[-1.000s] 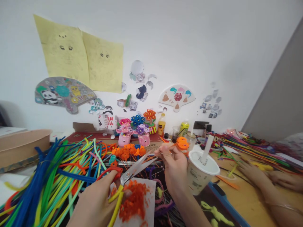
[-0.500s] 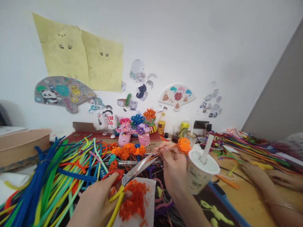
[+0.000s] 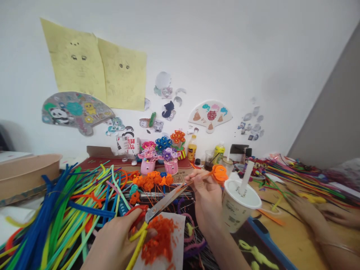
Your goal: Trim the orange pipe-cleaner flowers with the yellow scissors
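My left hand [image 3: 120, 234] is wrapped round the red and yellow handles of a pair of scissors [image 3: 163, 204]. The blades lie together, pointing up and to the right, their tips at the thin stem by my other fingers. My right hand [image 3: 206, 195] pinches that stem, with an orange flower [image 3: 219, 173] sticking out to the right of the fingers. Below the blades, orange fluff clippings [image 3: 160, 240] are heaped on a white sheet [image 3: 179, 240]. Several finished orange flowers [image 3: 149, 180] rest behind the scissors.
Pipe cleaners [image 3: 56, 210] cover the left side. A lidded cup [image 3: 239, 204] with a straw stands right of my right hand. Potted flowers [image 3: 171, 167] and a juice bottle [image 3: 192, 149] stand by the wall. Another person's hands [image 3: 309, 210] rest on the table at right.
The scissors have gone from slightly open to closed blades near the stem. My right hand and the orange flower have barely moved.
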`<state>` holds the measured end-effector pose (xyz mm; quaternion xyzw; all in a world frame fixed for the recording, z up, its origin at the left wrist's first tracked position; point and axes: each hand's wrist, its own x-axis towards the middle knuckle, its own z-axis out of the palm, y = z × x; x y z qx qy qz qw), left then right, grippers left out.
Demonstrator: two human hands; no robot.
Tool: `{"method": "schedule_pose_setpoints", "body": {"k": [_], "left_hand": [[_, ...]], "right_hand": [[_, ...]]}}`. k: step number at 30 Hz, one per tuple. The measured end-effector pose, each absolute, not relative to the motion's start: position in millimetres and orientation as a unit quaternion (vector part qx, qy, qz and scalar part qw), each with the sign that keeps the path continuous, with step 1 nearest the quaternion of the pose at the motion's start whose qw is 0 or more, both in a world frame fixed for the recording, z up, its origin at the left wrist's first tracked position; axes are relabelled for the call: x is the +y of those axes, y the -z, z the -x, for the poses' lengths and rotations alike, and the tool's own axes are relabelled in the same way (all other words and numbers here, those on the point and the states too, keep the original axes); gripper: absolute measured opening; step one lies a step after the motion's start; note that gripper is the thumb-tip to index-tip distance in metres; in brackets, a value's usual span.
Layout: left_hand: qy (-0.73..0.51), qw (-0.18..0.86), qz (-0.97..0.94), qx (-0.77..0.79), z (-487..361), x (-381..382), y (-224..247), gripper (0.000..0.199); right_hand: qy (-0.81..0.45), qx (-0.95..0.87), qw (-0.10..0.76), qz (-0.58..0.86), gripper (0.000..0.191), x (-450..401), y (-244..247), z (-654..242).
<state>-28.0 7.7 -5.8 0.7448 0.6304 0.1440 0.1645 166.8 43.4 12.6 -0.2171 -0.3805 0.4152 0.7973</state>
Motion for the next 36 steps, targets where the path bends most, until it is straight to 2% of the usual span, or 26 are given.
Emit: {"method": "schedule_pose_setpoints", "body": {"k": [8,14,19,23,26,29,33,36], "left_hand": [[-0.132,0.162,-0.756,0.621,28,8,10,0.028],[-0.152,0.199,-0.757,0.604,31,13,13,0.031],[-0.188,0.177,-0.741,0.620,28,11,11,0.025],[-0.227,0.185,-0.741,0.604,35,10,19,0.028],[-0.278,0.149,-0.740,0.594,41,12,27,0.037],[-0.271,0.137,-0.724,0.619,40,14,25,0.035],[-0.255,0.169,-0.706,0.639,33,11,13,0.044],[-0.241,0.167,-0.713,0.637,29,8,11,0.040]], "right_hand": [[-0.431,-0.364,0.798,0.213,0.025,44,-13,-167],[-0.460,-0.345,0.792,0.204,0.025,44,-14,-166],[-0.451,-0.342,0.796,0.214,0.028,44,-14,-167],[-0.441,-0.343,0.797,0.229,0.029,46,-13,-167],[-0.430,-0.351,0.797,0.238,0.028,46,-11,-168],[-0.421,-0.356,0.798,0.244,0.028,46,-11,-169],[-0.418,-0.364,0.798,0.235,0.027,45,-12,-168],[-0.430,-0.372,0.791,0.224,0.026,44,-14,-167]]}}
